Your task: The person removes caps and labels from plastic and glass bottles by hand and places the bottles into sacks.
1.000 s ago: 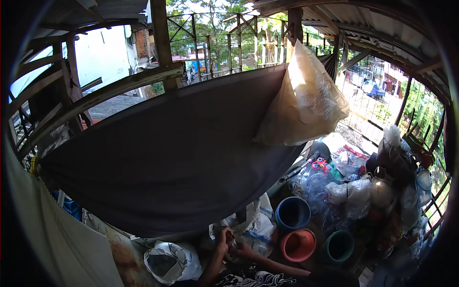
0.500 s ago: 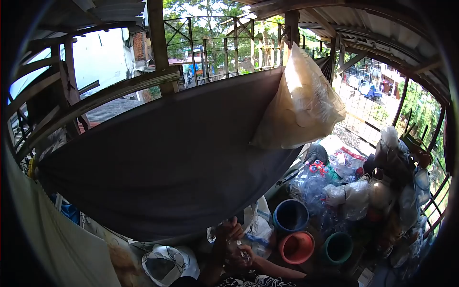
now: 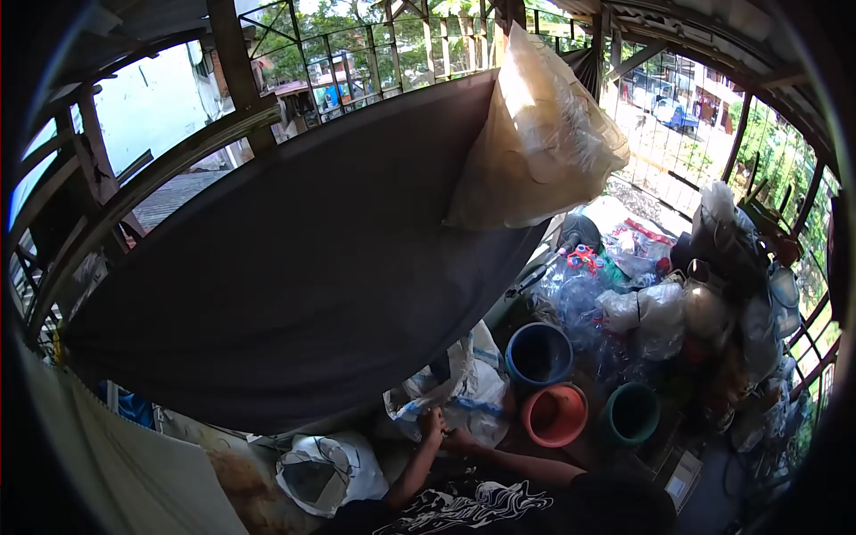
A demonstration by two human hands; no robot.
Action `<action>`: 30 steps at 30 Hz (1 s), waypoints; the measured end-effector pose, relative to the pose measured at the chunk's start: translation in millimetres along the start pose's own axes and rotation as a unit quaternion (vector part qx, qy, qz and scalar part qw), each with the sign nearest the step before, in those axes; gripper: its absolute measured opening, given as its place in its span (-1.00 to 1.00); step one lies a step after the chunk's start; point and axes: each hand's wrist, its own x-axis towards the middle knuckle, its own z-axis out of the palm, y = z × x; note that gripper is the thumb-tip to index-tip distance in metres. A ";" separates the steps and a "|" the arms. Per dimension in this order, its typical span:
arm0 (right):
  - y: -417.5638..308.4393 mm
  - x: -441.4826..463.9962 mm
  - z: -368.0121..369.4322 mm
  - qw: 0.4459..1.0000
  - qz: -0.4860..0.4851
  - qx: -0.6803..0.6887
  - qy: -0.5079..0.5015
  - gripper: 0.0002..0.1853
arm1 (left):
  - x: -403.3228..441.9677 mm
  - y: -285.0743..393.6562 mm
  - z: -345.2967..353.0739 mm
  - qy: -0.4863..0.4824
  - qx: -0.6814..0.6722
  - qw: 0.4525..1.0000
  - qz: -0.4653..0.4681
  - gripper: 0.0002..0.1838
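My left hand [image 3: 434, 424] is closed, fingers curled, low in the middle of the view. Right beside it, my right hand [image 3: 458, 440] is closed too, knuckles toward its partner. Whatever lies between them is too small and dark to make out. Both hands are at the near side of a white woven sack [image 3: 486, 392] with blue marks, whose mouth gapes under the dark cloth. A second white sack [image 3: 361, 473] stands open to the left of my forearm. To the right are a blue bucket [image 3: 539, 330], a red bucket [image 3: 580, 415] and a green bucket [image 3: 655, 415].
A large dark cloth [image 3: 294, 259] hangs across the space ahead. On its right end rests a full, pale plastic bag [image 3: 544, 143]. Clear bags of plastic [image 3: 655, 312] are heaped at the right, beside a metal fence. Beige fabric [image 3: 116, 464] hangs at the near left.
My view has tilted down and shifted slightly right. My right hand has come up closer to my left. A shiny, clear thing seen at my hands before no longer shows.
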 end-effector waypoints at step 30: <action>-40.3 -60.5 -70.9 0.678 -0.040 0.543 -0.494 -0.76 | -75.4 99.4 70.9 -0.653 -0.279 0.694 -0.117 -0.90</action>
